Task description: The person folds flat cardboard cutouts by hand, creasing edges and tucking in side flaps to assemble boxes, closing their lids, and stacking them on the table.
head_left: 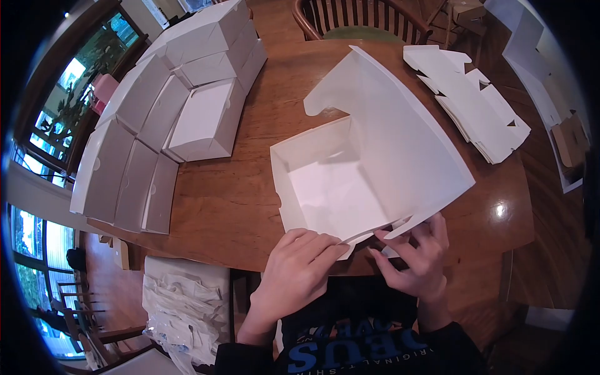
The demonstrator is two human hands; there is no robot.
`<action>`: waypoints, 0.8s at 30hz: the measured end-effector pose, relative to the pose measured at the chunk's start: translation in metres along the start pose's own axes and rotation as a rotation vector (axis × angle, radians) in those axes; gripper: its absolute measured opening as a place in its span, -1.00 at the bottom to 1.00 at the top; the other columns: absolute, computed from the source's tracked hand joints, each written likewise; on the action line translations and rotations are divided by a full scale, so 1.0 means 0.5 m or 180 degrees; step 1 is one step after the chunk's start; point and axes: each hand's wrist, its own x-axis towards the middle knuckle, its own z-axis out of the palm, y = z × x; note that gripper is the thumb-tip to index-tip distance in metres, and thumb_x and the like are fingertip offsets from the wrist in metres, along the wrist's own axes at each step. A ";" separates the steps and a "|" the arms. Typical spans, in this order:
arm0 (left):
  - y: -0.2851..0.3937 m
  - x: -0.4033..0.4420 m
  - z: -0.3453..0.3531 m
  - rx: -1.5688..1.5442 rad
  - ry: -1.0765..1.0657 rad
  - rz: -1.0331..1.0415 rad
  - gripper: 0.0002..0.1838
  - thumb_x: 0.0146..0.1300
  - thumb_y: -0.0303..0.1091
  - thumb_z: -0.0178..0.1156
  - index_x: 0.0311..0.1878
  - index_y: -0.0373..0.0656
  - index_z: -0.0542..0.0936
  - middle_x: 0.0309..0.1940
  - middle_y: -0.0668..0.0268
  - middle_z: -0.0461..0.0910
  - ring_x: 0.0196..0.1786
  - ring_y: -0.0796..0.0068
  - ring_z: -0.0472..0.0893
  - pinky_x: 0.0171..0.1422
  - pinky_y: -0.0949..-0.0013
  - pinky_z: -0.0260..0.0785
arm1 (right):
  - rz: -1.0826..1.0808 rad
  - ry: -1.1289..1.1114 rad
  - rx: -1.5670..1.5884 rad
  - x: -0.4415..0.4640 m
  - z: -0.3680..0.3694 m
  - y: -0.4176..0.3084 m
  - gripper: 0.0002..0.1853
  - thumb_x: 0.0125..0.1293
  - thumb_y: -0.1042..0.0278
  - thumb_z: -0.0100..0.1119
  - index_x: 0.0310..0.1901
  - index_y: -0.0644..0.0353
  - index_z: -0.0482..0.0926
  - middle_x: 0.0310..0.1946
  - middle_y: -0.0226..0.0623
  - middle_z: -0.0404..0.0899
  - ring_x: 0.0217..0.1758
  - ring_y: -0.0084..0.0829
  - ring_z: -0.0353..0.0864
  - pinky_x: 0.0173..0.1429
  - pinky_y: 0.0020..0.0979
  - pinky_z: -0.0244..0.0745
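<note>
A white cardboard box (331,181), partly folded, stands on the wooden table right in front of me. Its tall lid panel (406,137) is raised on the right side, with side flaps sticking out. My left hand (299,265) is closed on the near wall, fingers curled over the top edge by the corner. At the near right corner, my right hand (417,257) has its bent fingers around a narrow flap of the lid, with the thumb a little apart from the index finger. Part of that flap hides some of the right fingers.
Several finished white boxes (150,119) are stacked on the table's left side. Flat unfolded box blanks (472,100) lie in a pile at the far right. A wooden chair (362,22) stands beyond the table (250,194). Clear plastic bags (184,306) lie on a seat at the lower left.
</note>
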 end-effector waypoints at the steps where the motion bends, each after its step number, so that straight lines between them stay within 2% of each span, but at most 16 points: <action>1: -0.001 0.002 0.000 0.0017 0.0004 0.0013 -0.61 -0.21 -0.66 0.19 -0.21 -0.15 0.65 -0.32 0.34 0.63 -0.24 0.30 0.61 -0.04 0.26 0.38 | 0.0021 -0.0014 -0.0048 0.001 0.002 -0.004 -0.73 -0.14 0.33 0.45 -0.29 0.02 0.74 -0.44 -0.50 0.49 -0.10 -0.25 0.44 0.11 -0.12 0.37; 6: -0.006 0.004 -0.002 0.0053 -0.0052 0.0057 -0.62 -0.20 -0.64 0.20 -0.21 -0.14 0.65 -0.31 0.35 0.63 -0.25 0.31 0.61 -0.05 0.27 0.37 | 0.0108 -0.0117 -0.0168 0.004 0.010 -0.025 -0.78 -0.09 0.40 0.42 -0.31 0.04 0.72 -0.35 -0.48 0.51 -0.04 -0.24 0.44 0.17 -0.04 0.35; 9: -0.008 0.000 -0.005 0.0073 -0.0296 0.0130 -0.61 -0.13 -0.59 0.20 -0.12 -0.17 0.60 -0.25 0.33 0.58 -0.18 0.32 0.60 0.04 0.26 0.35 | 0.0155 -0.0139 -0.0064 0.009 0.009 -0.028 -0.82 -0.07 0.43 0.39 -0.34 0.09 0.70 -0.33 -0.45 0.52 -0.04 -0.24 0.45 0.19 -0.03 0.35; 15: 0.007 0.006 0.005 0.0234 -0.0180 -0.0047 -0.60 -0.13 -0.57 0.20 -0.11 -0.15 0.59 -0.29 0.36 0.56 -0.28 0.35 0.58 -0.05 0.28 0.35 | 0.0064 -0.0208 -0.0006 0.014 0.009 -0.020 -0.85 -0.07 0.49 0.35 -0.37 0.17 0.68 -0.32 -0.40 0.58 -0.07 -0.27 0.51 0.08 -0.14 0.35; 21: 0.019 0.018 0.011 0.0348 -0.0180 -0.0149 -0.69 -0.13 -0.56 0.19 -0.22 -0.14 0.55 -0.34 0.37 0.52 -0.33 0.37 0.58 -0.19 0.28 0.33 | -0.0062 -0.0223 -0.0045 0.017 0.006 -0.019 -0.85 -0.07 0.49 0.34 -0.37 0.18 0.68 -0.33 -0.39 0.60 -0.07 -0.29 0.52 0.06 -0.18 0.33; 24: 0.024 0.025 0.023 0.0451 -0.0219 -0.0170 -0.78 -0.06 -0.52 0.19 -0.26 -0.13 0.54 -0.39 0.36 0.48 -0.37 0.39 0.56 -0.23 0.28 0.31 | -0.0040 -0.0249 -0.0032 0.016 0.007 -0.020 -0.85 -0.07 0.48 0.34 -0.37 0.19 0.68 -0.33 -0.39 0.60 -0.07 -0.30 0.52 0.05 -0.18 0.33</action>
